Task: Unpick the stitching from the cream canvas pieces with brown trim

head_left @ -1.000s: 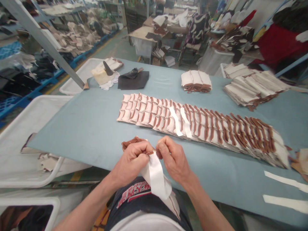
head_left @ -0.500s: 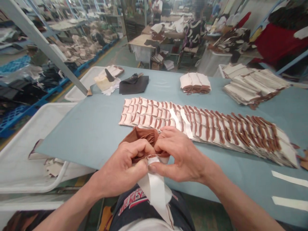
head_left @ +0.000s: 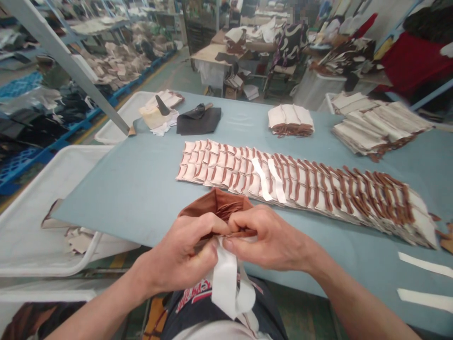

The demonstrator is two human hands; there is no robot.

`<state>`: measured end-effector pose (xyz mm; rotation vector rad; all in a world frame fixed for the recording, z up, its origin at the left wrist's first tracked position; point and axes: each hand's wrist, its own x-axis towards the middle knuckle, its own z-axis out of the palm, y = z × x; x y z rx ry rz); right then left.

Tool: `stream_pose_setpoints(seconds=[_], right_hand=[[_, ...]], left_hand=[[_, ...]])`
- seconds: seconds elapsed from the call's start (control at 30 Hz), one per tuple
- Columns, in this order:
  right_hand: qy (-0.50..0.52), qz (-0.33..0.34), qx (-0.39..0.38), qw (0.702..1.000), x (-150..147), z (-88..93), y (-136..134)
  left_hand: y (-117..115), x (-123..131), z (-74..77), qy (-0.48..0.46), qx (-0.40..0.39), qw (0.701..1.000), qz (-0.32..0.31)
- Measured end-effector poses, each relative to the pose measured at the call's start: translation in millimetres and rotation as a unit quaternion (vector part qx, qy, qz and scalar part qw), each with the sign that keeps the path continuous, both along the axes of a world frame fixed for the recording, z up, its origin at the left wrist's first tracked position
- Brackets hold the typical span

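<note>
Close to my body I hold a brown sewn leather piece (head_left: pixel 200 204) with gathered folds inside its opening. My left hand (head_left: pixel 193 248) pinches the near edge of that opening. Right beside it, my right hand (head_left: pixel 267 238) pinches the same edge, thumb in front and fingers behind. A white strip (head_left: pixel 225 278) lies against the edge between my thumbs, and its loose length hangs down in a loop over my lap. Just past the piece, a long row of overlapping white and brown sewn pieces (head_left: pixel 233 163) runs to the right, with two white strips (head_left: pixel 276 179) lying across it.
On the blue table (head_left: pixel 141 179) are a black cloth (head_left: pixel 200 122), a small stack (head_left: pixel 290 119) and a larger pile (head_left: pixel 378 125). More white strips (head_left: pixel 424 264) lie at the right. White bins (head_left: pixel 35 198) stand at the left. A person (head_left: pixel 290 42) sits across the aisle.
Both hands still pinch the edge, and my right-hand fingers have come down lower over it. The hanging strip has swung into a wider loop. The view has shifted slightly.
</note>
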<state>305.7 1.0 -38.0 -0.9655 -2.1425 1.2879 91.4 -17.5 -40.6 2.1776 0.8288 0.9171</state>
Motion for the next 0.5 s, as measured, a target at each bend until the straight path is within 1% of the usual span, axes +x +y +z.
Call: stream_pose_setpoints(seconds=[0.07, 0.13, 0.2, 0.27, 0.37, 0.43, 0.5], right_hand=[[0.032, 0.007, -0.078, 0.996, -1, -4.3, -2], [0.068, 0.012, -0.165, 0.984, -1, -9.2, -4], [0.112, 0.020, -0.246, 0.963, -2, -14.0, -6], [0.165, 0.032, -0.316, 0.934, -2, -19.0, -10], [0.243, 0.024, -0.362, 0.899, -4, -28.9, -18], [0.288, 0.004, -0.378, 0.880, -8, -37.1, -26], [0.318, -0.022, -0.400, 0.859, -13, -45.1, -33]], left_hand=[[3, -1, -10.5, -0.034, 0.032, 0.999, -0.025], [5, 0, -20.4, -0.074, 0.045, 0.995, -0.052], [7, 2, -28.5, -0.111, 0.048, 0.989, -0.080], [8, 4, -34.8, -0.137, 0.054, 0.984, -0.096], [9, 5, -42.8, -0.159, 0.095, 0.977, -0.102], [10, 5, -48.7, -0.172, 0.128, 0.972, -0.099], [12, 4, -55.7, -0.157, 0.134, 0.974, -0.094]])
